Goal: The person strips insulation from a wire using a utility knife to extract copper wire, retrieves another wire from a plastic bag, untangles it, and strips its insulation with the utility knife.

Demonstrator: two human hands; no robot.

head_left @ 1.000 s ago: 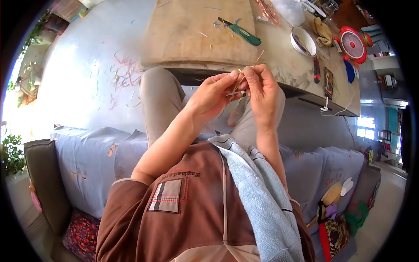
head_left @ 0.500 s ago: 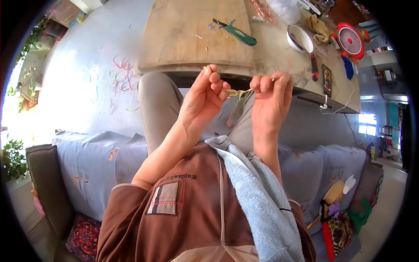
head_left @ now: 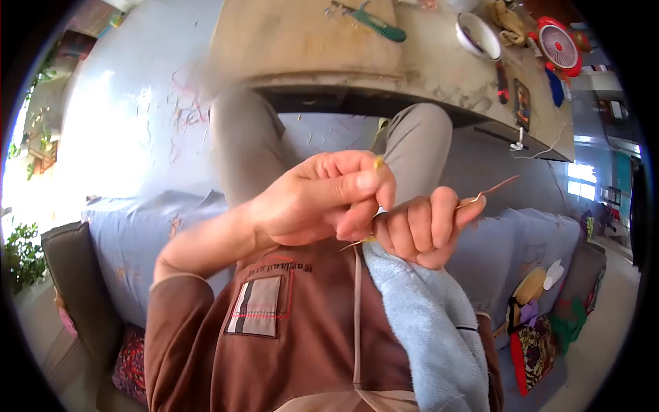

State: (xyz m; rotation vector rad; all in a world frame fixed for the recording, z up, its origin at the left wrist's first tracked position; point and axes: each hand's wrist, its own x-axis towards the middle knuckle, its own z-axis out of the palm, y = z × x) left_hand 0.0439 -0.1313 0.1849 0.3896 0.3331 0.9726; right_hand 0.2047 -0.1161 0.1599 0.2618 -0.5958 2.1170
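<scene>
My left hand [head_left: 326, 196] is closed in a pinch, thumb against the fingers, in front of my chest. A small yellow end of a thin wire [head_left: 379, 163] pokes out at its fingertips. Beside it, my right hand [head_left: 422, 226] is curled shut around the wire. A copper-coloured bare length [head_left: 500, 185] sticks out past the right thumb to the right. Below the hands, a short yellowish strand [head_left: 357, 243] shows between them. The fingers hide the rest of the wire. The two hands are close together, almost touching.
On the wooden table [head_left: 302, 48] ahead lie a green utility knife [head_left: 377, 26], a white bowl [head_left: 478, 38], a red-black handled tool [head_left: 502, 86] and a phone [head_left: 522, 103]. A red fan-like object [head_left: 559, 47] stands farther right. Coloured scraps [head_left: 189, 99] litter the floor.
Both hands have come down and back from the table edge toward my chest. The wire was stretched between them; now its copper end points out right of my right hand.
</scene>
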